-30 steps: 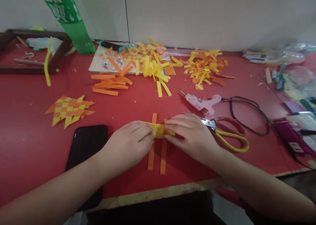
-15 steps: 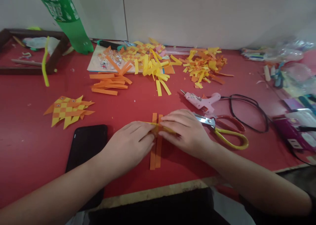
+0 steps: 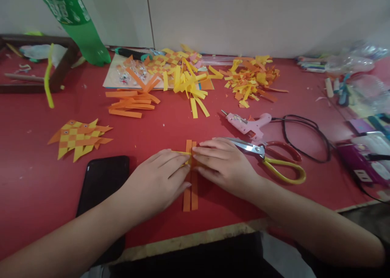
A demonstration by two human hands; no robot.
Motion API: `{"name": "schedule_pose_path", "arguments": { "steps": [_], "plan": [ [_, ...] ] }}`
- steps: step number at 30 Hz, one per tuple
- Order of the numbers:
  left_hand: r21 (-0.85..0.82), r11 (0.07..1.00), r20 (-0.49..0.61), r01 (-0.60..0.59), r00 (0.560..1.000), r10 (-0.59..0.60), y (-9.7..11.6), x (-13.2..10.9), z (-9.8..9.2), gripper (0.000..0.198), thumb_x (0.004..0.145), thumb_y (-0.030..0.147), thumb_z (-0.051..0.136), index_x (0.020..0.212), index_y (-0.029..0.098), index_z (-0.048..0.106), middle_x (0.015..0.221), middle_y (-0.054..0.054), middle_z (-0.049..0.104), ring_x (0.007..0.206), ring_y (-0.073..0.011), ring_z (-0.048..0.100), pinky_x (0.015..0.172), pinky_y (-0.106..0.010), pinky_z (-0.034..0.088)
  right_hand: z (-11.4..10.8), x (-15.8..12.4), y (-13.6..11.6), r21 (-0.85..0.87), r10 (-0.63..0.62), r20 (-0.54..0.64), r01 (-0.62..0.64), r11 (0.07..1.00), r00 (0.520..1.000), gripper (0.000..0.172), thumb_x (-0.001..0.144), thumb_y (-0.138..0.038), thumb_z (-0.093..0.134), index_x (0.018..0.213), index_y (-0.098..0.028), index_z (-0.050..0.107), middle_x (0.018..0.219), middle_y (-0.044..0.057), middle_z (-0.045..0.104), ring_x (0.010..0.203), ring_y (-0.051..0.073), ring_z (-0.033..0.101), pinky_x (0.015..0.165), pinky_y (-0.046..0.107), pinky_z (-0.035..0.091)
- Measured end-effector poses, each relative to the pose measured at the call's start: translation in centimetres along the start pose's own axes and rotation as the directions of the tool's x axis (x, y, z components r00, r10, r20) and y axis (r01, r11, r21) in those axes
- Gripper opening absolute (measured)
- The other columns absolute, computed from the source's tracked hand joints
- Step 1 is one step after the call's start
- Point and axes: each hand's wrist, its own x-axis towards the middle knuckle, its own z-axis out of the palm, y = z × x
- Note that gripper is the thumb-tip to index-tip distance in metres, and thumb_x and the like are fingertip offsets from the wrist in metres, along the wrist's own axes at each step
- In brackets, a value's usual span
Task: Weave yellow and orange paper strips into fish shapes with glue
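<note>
Two orange paper strips, a left one (image 3: 187, 198) and a right one (image 3: 194, 194), lie side by side on the red table, their long sides running toward me. A yellow paper strip (image 3: 184, 153) crosses them, mostly covered by my fingers. My left hand (image 3: 164, 176) is closed on the yellow strip, its fingertips on the left orange strip. From the other side, my right hand (image 3: 224, 162) presses its fingertips on the right orange strip; what lies under its palm is hidden. Scissors (image 3: 257, 150) lie just beyond my right hand, blades partly behind it.
A phone (image 3: 103, 184) lies beside my left forearm, with woven paper fish (image 3: 79, 137) beyond it. Orange strips (image 3: 131, 103), yellow strips (image 3: 189, 83) and paper scraps (image 3: 252, 81) lie further back. A pink glue gun (image 3: 250, 123) trails a cord. A green bottle (image 3: 88, 42) stands at back left.
The right orange strip has shifted slightly and now lies more parallel to the left one. My right fingers have moved slightly left. The view has shifted a little.
</note>
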Motion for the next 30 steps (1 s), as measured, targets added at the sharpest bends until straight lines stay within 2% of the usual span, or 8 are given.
{"name": "schedule_pose_path", "arguments": {
  "steps": [7, 11, 15, 30],
  "plan": [
    [0.004, 1.000, 0.000, 0.008, 1.000, -0.008, 0.01, 0.05, 0.00, 0.023, 0.092, 0.022, 0.060, 0.104, 0.005, 0.071, 0.106, -0.018, 0.075, 0.098, -0.0305, 0.071, 0.091, -0.050, 0.058, -0.13, 0.15, -0.17, 0.038, 0.000, 0.003, 0.000, 0.999, 1.000, 0.024, 0.090, -0.032, 0.064, 0.108, -0.018, 0.073, 0.113, 0.009, 0.076, 0.103, 0.025, 0.066, 0.094, 0.048, 0.051],
    [-0.004, 1.000, 0.010, 0.018, 1.000, -0.018, -0.02, 0.04, 0.09, 0.023, 0.092, 0.023, 0.060, 0.105, 0.006, 0.070, 0.107, -0.019, 0.075, 0.101, -0.0298, 0.071, 0.094, -0.049, 0.057, -0.57, 0.23, -0.40, 0.084, 0.015, 0.026, -0.017, 0.996, 1.000, 0.026, 0.087, -0.025, 0.063, 0.110, -0.018, 0.073, 0.114, 0.010, 0.074, 0.103, 0.025, 0.065, 0.094, 0.050, 0.051],
    [-0.001, 1.000, 0.010, 0.018, 1.000, -0.018, -0.04, -0.05, 0.09, 0.023, 0.093, 0.023, 0.060, 0.104, 0.006, 0.071, 0.108, -0.019, 0.075, 0.101, -0.0292, 0.071, 0.095, -0.048, 0.056, -0.76, 0.16, -0.32, 0.104, 0.032, 0.047, -0.037, 0.994, 0.998, 0.026, 0.089, -0.019, 0.058, 0.111, -0.019, 0.073, 0.116, 0.010, 0.073, 0.104, 0.025, 0.064, 0.094, 0.050, 0.050],
    [0.004, 1.000, -0.002, 0.018, 1.000, -0.018, 0.01, 0.06, 0.12, 0.024, 0.093, 0.023, 0.060, 0.105, 0.006, 0.070, 0.106, -0.017, 0.075, 0.098, -0.0293, 0.071, 0.093, -0.048, 0.057, -0.27, 0.21, -0.20, 0.069, 0.022, -0.001, -0.022, 0.997, 1.000, 0.019, 0.090, -0.022, 0.061, 0.104, -0.019, 0.074, 0.111, 0.007, 0.076, 0.099, 0.024, 0.064, 0.090, 0.046, 0.052]
  ]
}}
